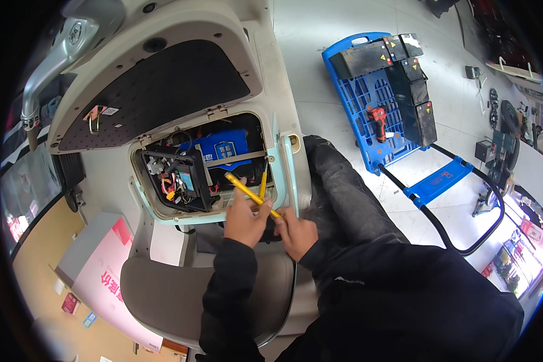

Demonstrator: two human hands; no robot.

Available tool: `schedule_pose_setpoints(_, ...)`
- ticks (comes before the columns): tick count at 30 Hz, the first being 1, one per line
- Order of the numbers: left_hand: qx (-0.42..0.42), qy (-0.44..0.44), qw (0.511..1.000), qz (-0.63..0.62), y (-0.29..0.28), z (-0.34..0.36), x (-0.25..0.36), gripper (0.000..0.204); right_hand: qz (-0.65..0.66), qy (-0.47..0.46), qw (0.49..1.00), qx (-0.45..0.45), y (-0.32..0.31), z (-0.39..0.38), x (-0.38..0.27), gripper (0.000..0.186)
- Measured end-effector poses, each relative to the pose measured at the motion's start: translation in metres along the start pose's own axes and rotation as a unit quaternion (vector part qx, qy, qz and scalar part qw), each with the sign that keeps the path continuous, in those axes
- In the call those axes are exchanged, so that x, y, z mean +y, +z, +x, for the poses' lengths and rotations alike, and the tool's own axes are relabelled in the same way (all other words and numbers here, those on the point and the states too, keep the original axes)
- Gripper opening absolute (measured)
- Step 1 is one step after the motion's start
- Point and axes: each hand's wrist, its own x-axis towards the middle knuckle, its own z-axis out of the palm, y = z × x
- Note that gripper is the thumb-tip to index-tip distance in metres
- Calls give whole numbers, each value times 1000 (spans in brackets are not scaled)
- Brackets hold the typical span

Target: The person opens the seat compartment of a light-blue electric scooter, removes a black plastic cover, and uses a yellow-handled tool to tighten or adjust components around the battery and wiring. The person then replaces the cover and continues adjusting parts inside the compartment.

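My left hand (245, 221) is closed round the middle of a slim yellow tube-like piece (239, 183), which slants across the near edge of an open vehicle compartment (157, 216). At its lower end, my right hand (297, 234) pinches the same piece. A second narrow yellow length (263, 180) stands just beyond my fingers; whether the two are joined is hidden. Inside the compartment, a black box (198, 181) holding loose wires and connectors sits on the left. Behind it lies a blue-labelled block (226, 148), with a pale strap (238, 158) across it.
A raised lid (163, 90) with a black lining stands over the compartment. Nearer is a brown padded seat (205, 295). On the floor at right, a blue platform trolley (356, 96) carries several black battery blocks (417, 90) and a red cordless power tool (378, 122).
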Motion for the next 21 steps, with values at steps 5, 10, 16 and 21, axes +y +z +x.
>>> schedule_pose_setpoints(5,-32,12,990,137,2,8,6,76,151,51,985,62,2,-4,8,16)
schedule_pose_setpoints(10,32,256,843,472,-1,9,30,62,216,38,967,129,-37,26,-4,22)
schedule_pose_setpoints(16,34,312,820,479,-8,10,16,80,164,40,986,-1,-41,50,5,19)
schedule_pose_setpoints(21,160,1,901,404,-13,-16,51,102,442,219,869,28,-31,46,-5,17)
